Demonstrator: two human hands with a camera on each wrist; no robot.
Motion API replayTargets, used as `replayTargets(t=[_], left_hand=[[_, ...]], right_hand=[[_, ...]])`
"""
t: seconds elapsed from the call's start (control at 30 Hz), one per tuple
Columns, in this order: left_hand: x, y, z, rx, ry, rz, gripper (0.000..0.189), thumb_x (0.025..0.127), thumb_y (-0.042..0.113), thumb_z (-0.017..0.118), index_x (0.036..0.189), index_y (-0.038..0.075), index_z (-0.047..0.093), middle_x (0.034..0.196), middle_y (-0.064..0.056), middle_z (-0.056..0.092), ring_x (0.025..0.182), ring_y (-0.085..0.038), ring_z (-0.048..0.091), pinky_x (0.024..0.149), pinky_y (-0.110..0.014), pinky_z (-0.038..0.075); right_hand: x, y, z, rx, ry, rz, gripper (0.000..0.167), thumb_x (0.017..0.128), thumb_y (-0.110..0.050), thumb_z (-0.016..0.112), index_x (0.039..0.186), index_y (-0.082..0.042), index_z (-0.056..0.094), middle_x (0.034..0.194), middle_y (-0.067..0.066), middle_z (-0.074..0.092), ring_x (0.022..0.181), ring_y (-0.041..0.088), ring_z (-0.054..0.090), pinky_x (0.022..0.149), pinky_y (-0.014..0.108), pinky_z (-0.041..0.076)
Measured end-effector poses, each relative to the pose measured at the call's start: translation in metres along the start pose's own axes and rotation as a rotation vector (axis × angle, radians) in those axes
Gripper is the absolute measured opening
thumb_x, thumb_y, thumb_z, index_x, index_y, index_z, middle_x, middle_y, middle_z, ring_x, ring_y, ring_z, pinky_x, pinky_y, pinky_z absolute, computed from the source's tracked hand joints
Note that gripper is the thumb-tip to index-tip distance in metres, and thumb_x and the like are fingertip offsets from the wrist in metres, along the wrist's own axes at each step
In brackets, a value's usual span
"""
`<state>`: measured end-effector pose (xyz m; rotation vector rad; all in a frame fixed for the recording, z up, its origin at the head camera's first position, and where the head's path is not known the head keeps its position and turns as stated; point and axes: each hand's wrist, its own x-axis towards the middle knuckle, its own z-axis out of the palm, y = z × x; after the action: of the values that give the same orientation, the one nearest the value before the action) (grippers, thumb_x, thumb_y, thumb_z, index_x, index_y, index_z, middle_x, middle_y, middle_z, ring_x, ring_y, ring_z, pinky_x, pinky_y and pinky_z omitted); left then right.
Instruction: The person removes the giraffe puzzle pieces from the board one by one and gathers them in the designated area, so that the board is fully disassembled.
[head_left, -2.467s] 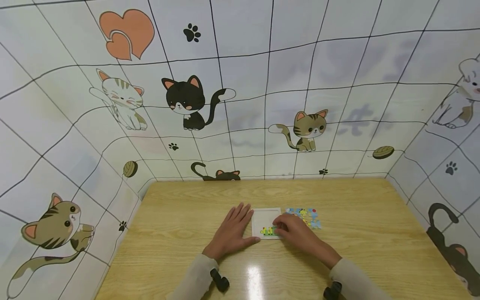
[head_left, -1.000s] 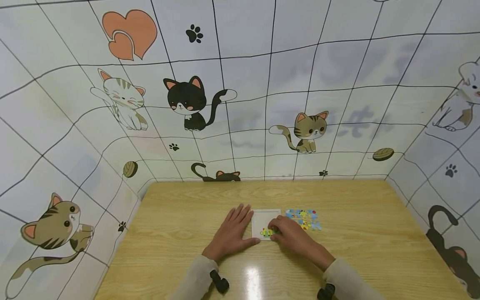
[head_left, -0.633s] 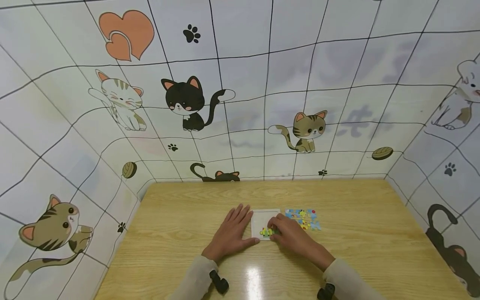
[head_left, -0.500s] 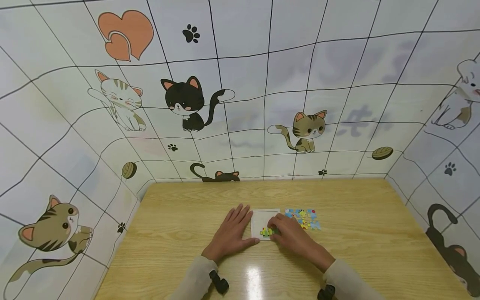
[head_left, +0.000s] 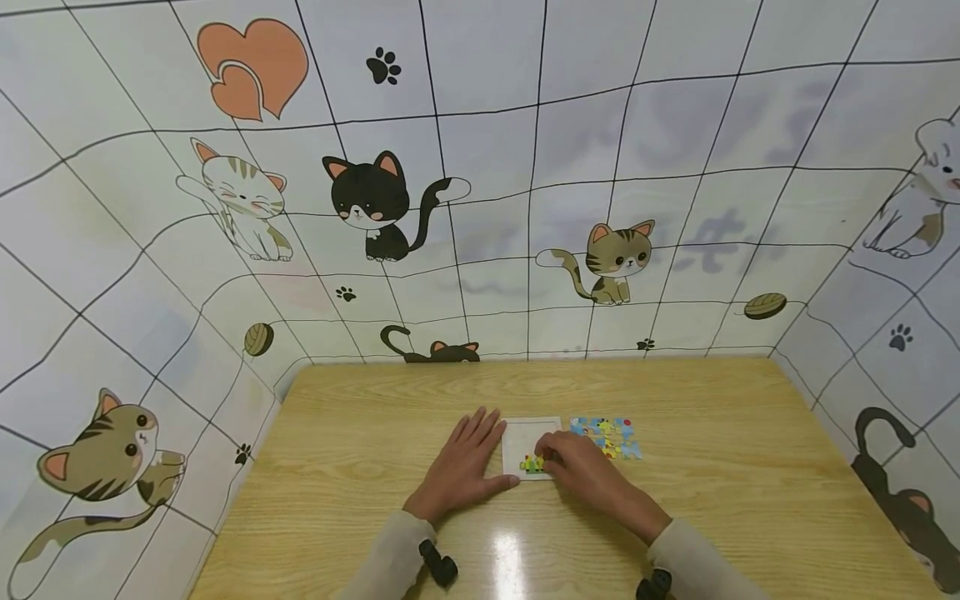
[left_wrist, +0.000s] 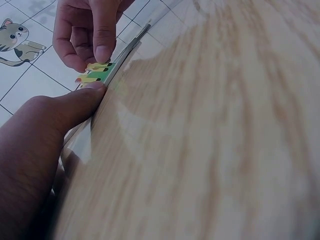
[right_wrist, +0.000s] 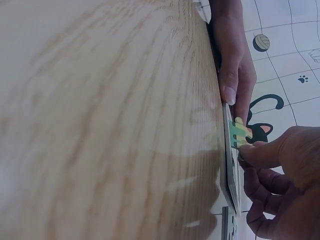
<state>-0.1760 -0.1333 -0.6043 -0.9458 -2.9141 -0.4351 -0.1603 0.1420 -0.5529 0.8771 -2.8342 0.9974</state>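
Note:
A white square puzzle frame (head_left: 522, 433) lies on the table. Green and yellow puzzle pieces (head_left: 532, 464) sit along its near edge, partly behind the right fingers. My left hand (head_left: 467, 458) rests flat on the left of the frame, its thumb along the near left corner. Over the frame's near right part, my right hand (head_left: 583, 467) has its fingers curled. In the right wrist view its thumb and fingertips pinch the end of a green and yellow puzzle piece (right_wrist: 240, 133). The left wrist view also shows the right thumb at the puzzle piece's edge (left_wrist: 99, 74).
Loose blue and yellow puzzle pieces (head_left: 618, 437) are spread in a block just right of the frame, partly behind the right hand. The wooden table (head_left: 360, 417) meets a wall (head_left: 495, 317) printed with cats at the back and sides.
My right hand came in from the right to the frame's near right part, stayed low there, and its fingertips now sit slightly higher. The left hand stays in place.

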Motion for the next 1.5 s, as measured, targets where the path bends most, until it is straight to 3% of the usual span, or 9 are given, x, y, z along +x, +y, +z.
replayTargets(t=[0.2,0.5,0.8,1.17,1.5], left_hand=[[0.000,-0.001,0.002,-0.018,-0.014,-0.009,0.102,0.103,0.084,0.042,0.176,0.014,0.029,0.185,-0.005,0.018,0.171,-0.028,0.011,0.138,-0.051,0.012],[0.001,0.000,0.001,-0.032,-0.030,-0.024,0.103,0.102,0.084,0.043,0.177,0.015,0.027,0.185,-0.003,0.016,0.172,-0.026,0.008,0.139,-0.049,0.007],[0.000,0.003,-0.005,-0.004,-0.022,-0.016,0.100,0.103,0.081,0.045,0.176,0.014,0.031,0.184,-0.006,0.021,0.171,-0.030,0.014,0.138,-0.052,0.015],[0.001,0.001,-0.003,-0.003,-0.028,-0.020,0.101,0.103,0.083,0.044,0.176,0.014,0.029,0.184,-0.005,0.020,0.171,-0.028,0.012,0.138,-0.050,0.012],[0.002,-0.001,0.000,-0.024,-0.040,-0.025,0.102,0.102,0.083,0.043,0.177,0.015,0.027,0.185,-0.003,0.017,0.172,-0.026,0.009,0.139,-0.048,0.008]], right_hand=[[0.000,0.001,-0.001,0.038,0.005,0.010,0.016,0.099,-0.003,0.081,0.110,-0.013,0.078,0.103,-0.005,0.077,0.094,0.012,0.071,0.080,0.034,0.061],[-0.008,0.008,-0.011,0.126,0.101,0.056,0.014,0.099,-0.003,0.081,0.103,-0.016,0.078,0.099,-0.007,0.077,0.091,0.008,0.072,0.077,0.029,0.061],[-0.016,0.021,-0.020,0.166,0.185,0.047,0.015,0.095,0.001,0.084,0.103,-0.010,0.078,0.097,-0.001,0.079,0.089,0.010,0.071,0.076,0.028,0.060],[-0.030,0.035,-0.032,0.129,0.251,0.079,0.016,0.095,0.004,0.083,0.103,-0.010,0.079,0.094,0.001,0.078,0.084,0.007,0.068,0.073,0.029,0.059],[-0.042,0.048,-0.038,0.105,0.267,0.112,0.016,0.094,0.003,0.084,0.102,-0.011,0.080,0.093,-0.007,0.077,0.082,0.004,0.066,0.070,0.026,0.058]])
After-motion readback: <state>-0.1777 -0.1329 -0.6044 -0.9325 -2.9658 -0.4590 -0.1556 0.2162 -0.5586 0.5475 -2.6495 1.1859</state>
